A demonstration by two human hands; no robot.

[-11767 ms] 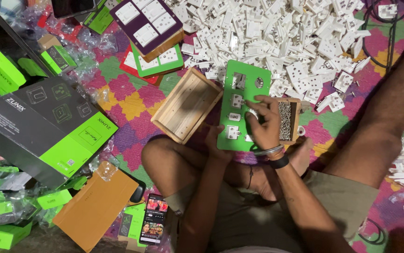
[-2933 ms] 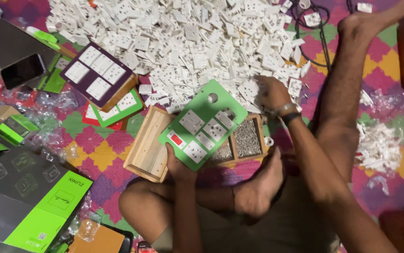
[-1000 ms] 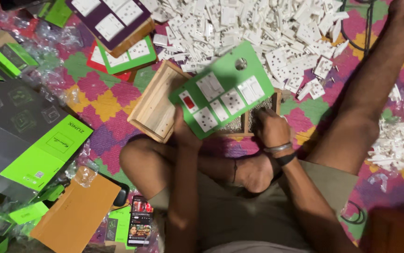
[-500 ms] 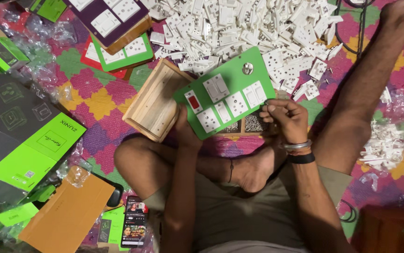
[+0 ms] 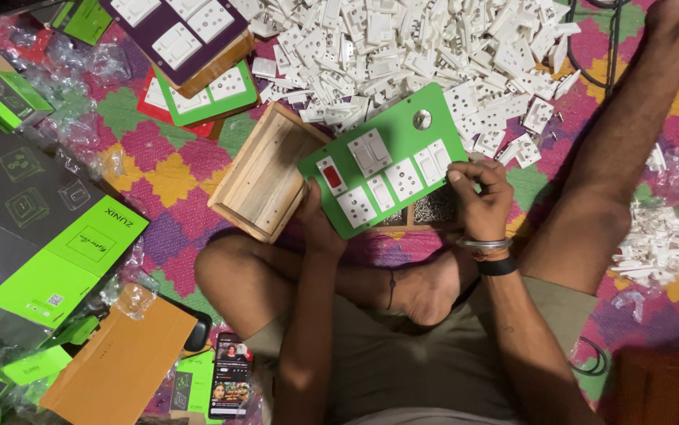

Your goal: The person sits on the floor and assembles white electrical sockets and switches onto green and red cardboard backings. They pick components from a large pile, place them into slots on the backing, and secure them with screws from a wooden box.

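The left hand (image 5: 317,224) grips the lower left edge of the flat green rectangular switch plate (image 5: 382,161), with the thumb over the front face and the other fingers hidden behind it. This grip is closed on the plate. The right hand (image 5: 477,201) meets the plate at its lower right corner, fingertips pinched together against the edge beside a white switch module (image 5: 434,164). Whether the fingers pinch a small part cannot be told. The plate is held tilted above the floor, in front of the crossed legs. Its face carries several white switch and socket modules, one red rocker switch (image 5: 331,175) and a round hole (image 5: 422,120) near the upper edge.

An open shallow wooden box (image 5: 264,182) lies just beside the plate on the left, partly under it. A second wooden frame with a dark patterned interior (image 5: 434,208) shows below the plate's lower edge.

The floor is covered by a woven mat with pink, purple, green and yellow diamond pattern (image 5: 158,169). A large heap of loose white plastic switch and socket parts (image 5: 402,47) lies beyond the plate. A purple switch plate (image 5: 178,31) and a second green plate (image 5: 205,86) lie stacked at the upper left. Grey and green cardboard cartons (image 5: 40,228) lie at the left, a brown cardboard sheet (image 5: 119,366) and a lit smartphone (image 5: 229,374) near the left knee.
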